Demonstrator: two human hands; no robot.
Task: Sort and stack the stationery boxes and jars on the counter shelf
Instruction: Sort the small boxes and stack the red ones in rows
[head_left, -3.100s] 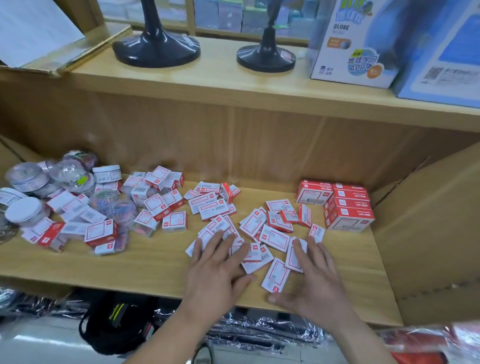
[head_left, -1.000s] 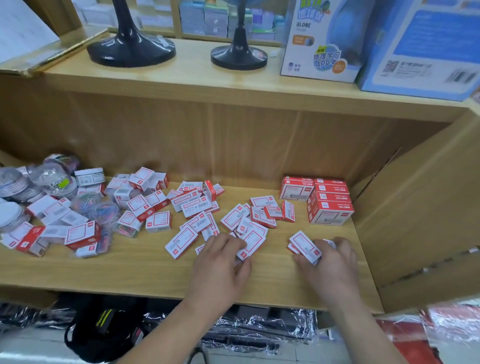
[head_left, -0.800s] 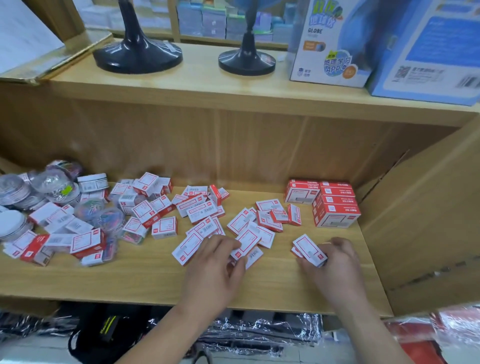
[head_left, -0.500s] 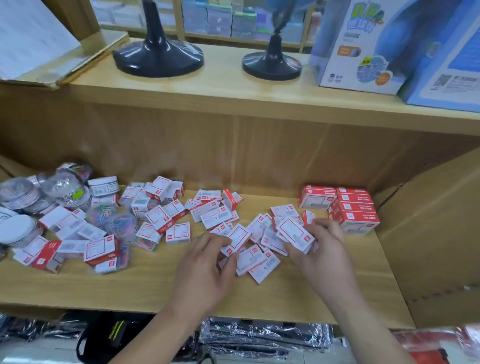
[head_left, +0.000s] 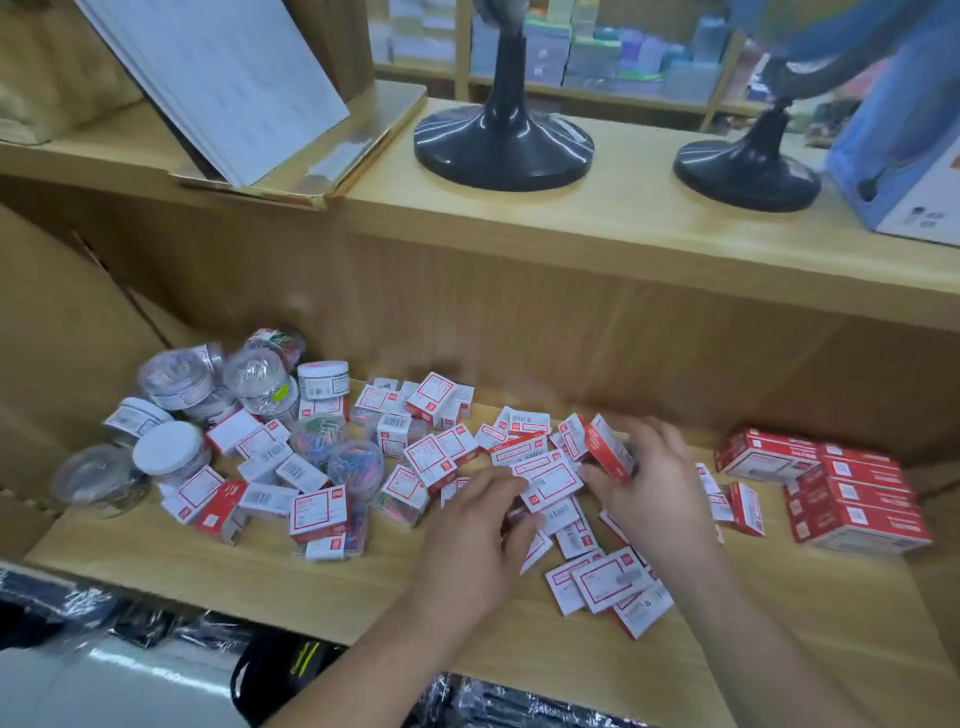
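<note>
The right hand (head_left: 660, 504) pinches a small red cardboard box (head_left: 609, 456) between thumb and curled fingers, holding it tilted up on edge just above the pile. Directly left of that grip, touching the thumb, lies a flat white-labelled red-edged box (head_left: 553, 479). The left hand (head_left: 467, 551) has its curled fingertips on this box's other end, though whether it truly grasps it or only rests there I cannot tell. Under and nearer than the grip, loose red-and-white cardboard boxes (head_left: 608, 582) lie scattered on the pale wooden shelf (head_left: 234, 582), some overlapping. Well to the right of the grip stands the squared stack of larger red boxes (head_left: 852, 499), apart from both hands. Far to the left of the grip, past more scattered boxes, the round clear plastic jars (head_left: 176, 376) of clips are bunched against the back corner. Half a second ago the right hand held a white-labelled box face up. Now the box in its grip stands edge-on with its red side showing, and the hand sits further into the pile than a second ago, when it was by the shelf's front edge near the stack. The stack and jars have not moved.
</note>
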